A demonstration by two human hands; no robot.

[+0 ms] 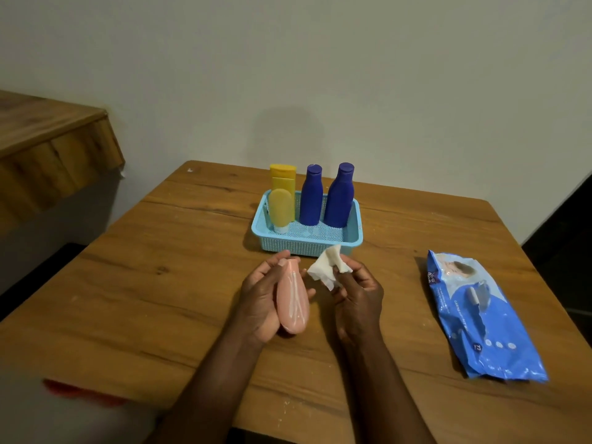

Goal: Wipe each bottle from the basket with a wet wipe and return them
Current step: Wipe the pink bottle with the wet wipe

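My left hand (261, 299) holds a pink bottle (293, 299) lengthwise above the table, its narrow end pointing toward the basket. Just to its right, my right hand (358, 293) pinches a crumpled white wet wipe (326, 267); the wipe sits close beside the bottle's top without touching it. Behind both hands stands a light blue basket (352, 238). In it are a yellow bottle (283, 177), a yellow tube (281, 208) standing on its cap, and two dark blue bottles (310, 197) (340, 197).
A blue pack of wet wipes (483, 318) lies flat at the right of the wooden table (166, 283). The table's far edge meets a pale wall. A wooden shelf (48, 149) juts out at the left, above table height.
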